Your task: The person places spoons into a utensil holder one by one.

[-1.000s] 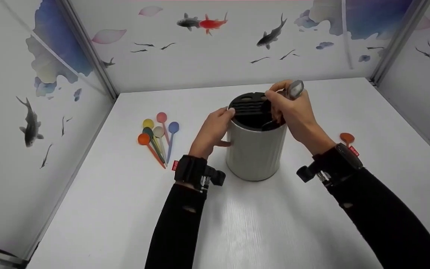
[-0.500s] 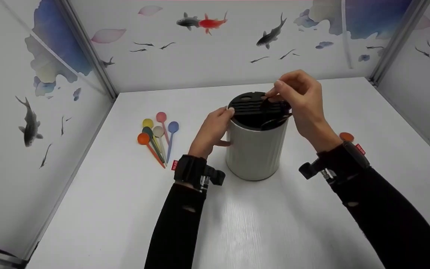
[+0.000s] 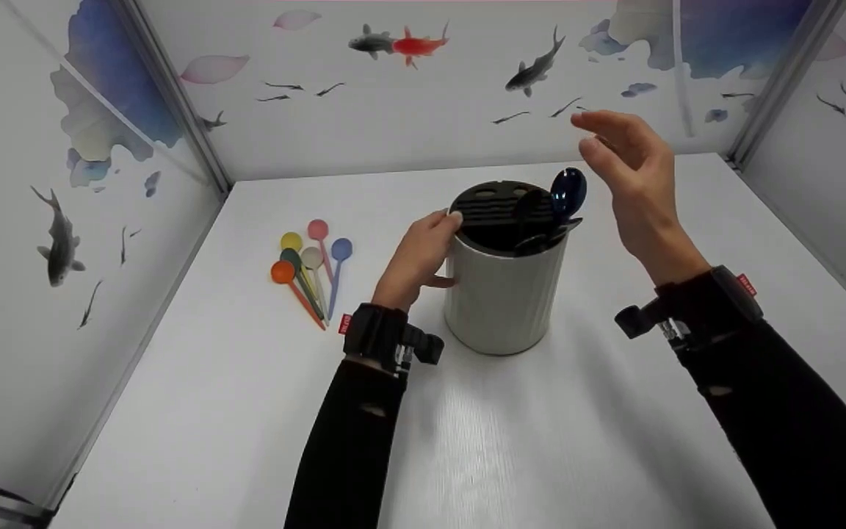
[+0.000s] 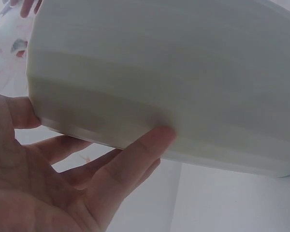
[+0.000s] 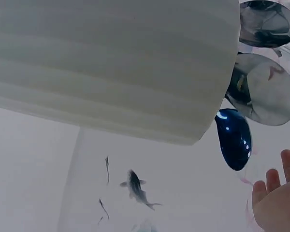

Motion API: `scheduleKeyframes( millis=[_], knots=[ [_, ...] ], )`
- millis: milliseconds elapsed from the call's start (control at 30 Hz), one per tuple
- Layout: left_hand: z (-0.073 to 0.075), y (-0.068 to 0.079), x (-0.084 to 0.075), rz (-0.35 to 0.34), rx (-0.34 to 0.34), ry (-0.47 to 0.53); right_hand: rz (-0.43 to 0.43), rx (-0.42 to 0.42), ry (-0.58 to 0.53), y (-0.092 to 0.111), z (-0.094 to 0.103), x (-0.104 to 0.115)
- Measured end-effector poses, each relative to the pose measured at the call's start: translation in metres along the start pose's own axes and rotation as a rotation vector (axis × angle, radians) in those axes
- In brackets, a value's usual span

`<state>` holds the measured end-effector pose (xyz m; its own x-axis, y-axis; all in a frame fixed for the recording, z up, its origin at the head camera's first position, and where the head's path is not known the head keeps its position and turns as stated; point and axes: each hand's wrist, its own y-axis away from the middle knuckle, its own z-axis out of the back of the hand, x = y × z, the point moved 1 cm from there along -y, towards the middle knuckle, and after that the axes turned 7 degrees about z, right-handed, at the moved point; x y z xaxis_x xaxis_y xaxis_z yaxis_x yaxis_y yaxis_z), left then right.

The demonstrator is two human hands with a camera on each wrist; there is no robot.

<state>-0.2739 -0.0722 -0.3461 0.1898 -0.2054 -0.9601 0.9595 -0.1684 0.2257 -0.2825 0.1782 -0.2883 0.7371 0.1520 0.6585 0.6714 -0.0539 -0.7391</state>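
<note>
A pale grey utensil holder (image 3: 504, 301) with a black slotted lid (image 3: 493, 202) stands upright on the table. My left hand (image 3: 416, 257) holds its left side, thumb at the rim; in the left wrist view several fingertips meet its wall. A shiny dark blue spoon (image 3: 568, 192) stands bowl up at the holder's right side. Other dark, shiny spoons lean in the holder around it. In the right wrist view, two silvery spoon bowls (image 5: 268, 89) stick out beside the blue one. My right hand (image 3: 640, 184) is raised right of the blue spoon, apart from it, holding nothing.
Several coloured round-headed spoons (image 3: 309, 272) lie fanned on the white table (image 3: 247, 411) left of my left hand. White panels with painted fish (image 3: 416, 45) enclose the table at the back and sides.
My right hand has let go of the blue spoon and moved up and right, off the holder. Its wrist now covers the orange spoon at right. My left hand has stayed in place.
</note>
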Motion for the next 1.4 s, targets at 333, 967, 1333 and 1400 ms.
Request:
scheduleKeyframes(
  millis=[333,967,1333,1400],
  knots=[
    [0.000,0.001,0.000,-0.003,0.002,0.011,-0.196,0.088,0.286,0.001,0.035,-0.009],
    [0.000,-0.001,0.000,-0.010,-0.006,-0.011,-0.528,0.171,0.782,0.045,0.135,-0.059],
    [-0.001,-0.001,0.000,-0.009,-0.009,-0.014,-0.698,0.330,0.961,0.076,0.174,-0.082],
    [-0.001,-0.001,0.000,-0.011,-0.010,-0.016,-0.757,0.354,0.997,0.082,0.180,-0.084]
  ],
)
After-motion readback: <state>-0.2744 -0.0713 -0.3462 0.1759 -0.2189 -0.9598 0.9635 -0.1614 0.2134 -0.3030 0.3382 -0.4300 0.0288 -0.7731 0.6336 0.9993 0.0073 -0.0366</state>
